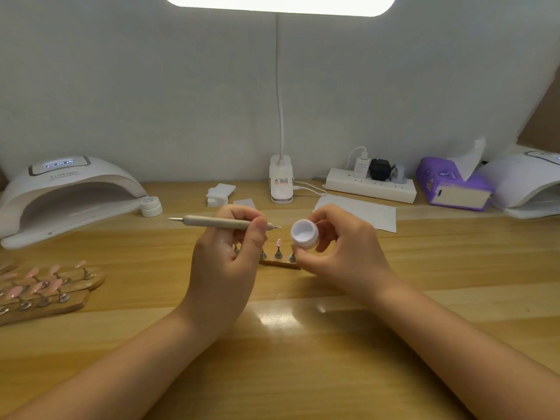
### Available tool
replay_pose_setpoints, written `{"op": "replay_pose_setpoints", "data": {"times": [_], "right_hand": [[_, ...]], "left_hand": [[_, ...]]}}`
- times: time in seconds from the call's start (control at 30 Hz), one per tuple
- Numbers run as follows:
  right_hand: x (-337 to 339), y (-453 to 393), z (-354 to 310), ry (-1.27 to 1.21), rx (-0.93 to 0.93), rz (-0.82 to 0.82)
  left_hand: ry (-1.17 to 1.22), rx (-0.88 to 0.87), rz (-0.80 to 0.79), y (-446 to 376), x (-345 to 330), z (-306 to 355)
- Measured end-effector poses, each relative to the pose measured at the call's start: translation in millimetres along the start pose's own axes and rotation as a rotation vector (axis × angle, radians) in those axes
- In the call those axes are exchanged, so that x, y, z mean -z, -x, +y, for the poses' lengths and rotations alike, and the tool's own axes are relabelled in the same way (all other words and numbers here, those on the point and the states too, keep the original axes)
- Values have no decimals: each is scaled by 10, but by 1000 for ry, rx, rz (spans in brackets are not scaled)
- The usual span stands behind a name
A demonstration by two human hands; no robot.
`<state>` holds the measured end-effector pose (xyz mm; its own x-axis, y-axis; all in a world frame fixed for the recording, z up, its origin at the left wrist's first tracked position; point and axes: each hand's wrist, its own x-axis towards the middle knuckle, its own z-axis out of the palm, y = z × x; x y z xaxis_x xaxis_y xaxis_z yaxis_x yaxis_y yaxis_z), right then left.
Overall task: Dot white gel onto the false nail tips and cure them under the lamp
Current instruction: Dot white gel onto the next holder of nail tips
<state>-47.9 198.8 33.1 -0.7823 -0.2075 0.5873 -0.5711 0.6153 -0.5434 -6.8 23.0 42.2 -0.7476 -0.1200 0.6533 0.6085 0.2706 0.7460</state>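
The left hand (225,253) pinches a dotting pen (224,222) between thumb and fingers, holding it level with its fine metal tip pointing right, just short of the gel pot (304,234). The right hand (339,253) grips that small white pot, uncapped and tilted so its mouth faces the pen. Both hover above the middle of the tabletop (303,344), over a wooden strip of false nail tips (278,248) standing on little metal stands, partly hidden behind the hands.

The step in hand looks like loading the tip with gel. It is best done by keeping the pot steady, touching only the ball end to the surface, and taking a small bead so the dots stay round.

More pink tips on wooden strips (45,291) lie at the left edge. Beyond them, at the back left corner, sits the curing lamp (66,192), marked "SUN"; the smaller line below is too blurred to read. The pot's cap (151,206) rests beside the lamp's opening. The red-bordered sticker on the desk lamp base (281,183) at the back edge is not legible.
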Motion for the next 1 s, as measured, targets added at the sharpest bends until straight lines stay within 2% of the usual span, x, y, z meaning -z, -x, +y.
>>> {"op": "replay_pose_setpoints", "data": {"times": [0.17, 0.4, 1.0], "right_hand": [[-121, 116, -76, -10, 90, -46], [-174, 135, -105, -34, 132, -20], [-203, 134, -105, -69, 131, -49]], "left_hand": [[-71, -10, -19, 46, -1, -90], [-152, -38, -28, 100, -10, -191], [-205, -61, -81, 112, -15, -267]]}}
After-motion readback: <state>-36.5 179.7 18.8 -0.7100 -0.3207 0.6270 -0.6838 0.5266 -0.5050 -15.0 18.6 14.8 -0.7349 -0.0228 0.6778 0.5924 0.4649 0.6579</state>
